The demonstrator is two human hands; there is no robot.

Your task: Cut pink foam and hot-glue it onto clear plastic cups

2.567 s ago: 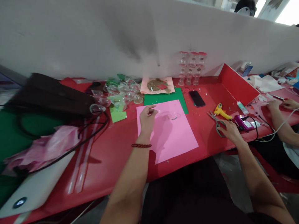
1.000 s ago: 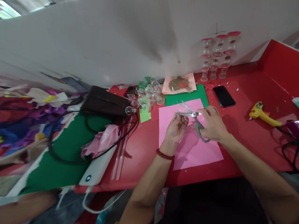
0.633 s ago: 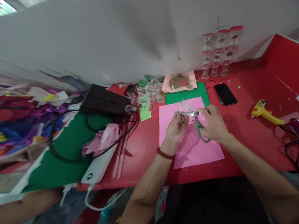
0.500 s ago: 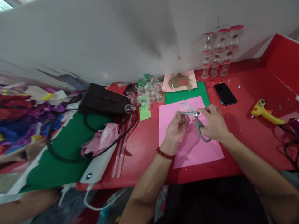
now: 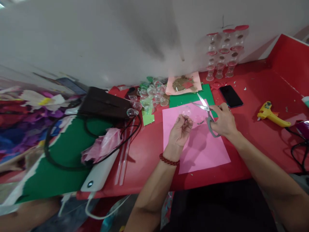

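My left hand (image 5: 181,129) is closed, thumb against fingers, on a small clear plastic cup (image 5: 185,111) with a rounded shape. In my right hand (image 5: 225,120) are grey-handled scissors (image 5: 210,124). Their blades stand apart and point up and to the left, beyond the cup. Both hands are above a pink sheet of paper (image 5: 205,154). Another clear piece (image 5: 200,120) shows between the hands over the paper; its exact shape is hard to make out.
Behind the paper lie a green sheet (image 5: 207,93), a pile of clear cups (image 5: 154,93) and paper holding sand (image 5: 182,83). To the right are a phone (image 5: 231,96) and yellow glue gun (image 5: 271,115). Stacked clear cups (image 5: 220,58) stand by the wall. Cables, a power bank (image 5: 98,177) and a co-worker's arm (image 5: 38,209) are left.
The scissors have moved away from my left hand, up and to the right, with my right hand. The left hand still grips the clear cup. The view has shifted slightly.
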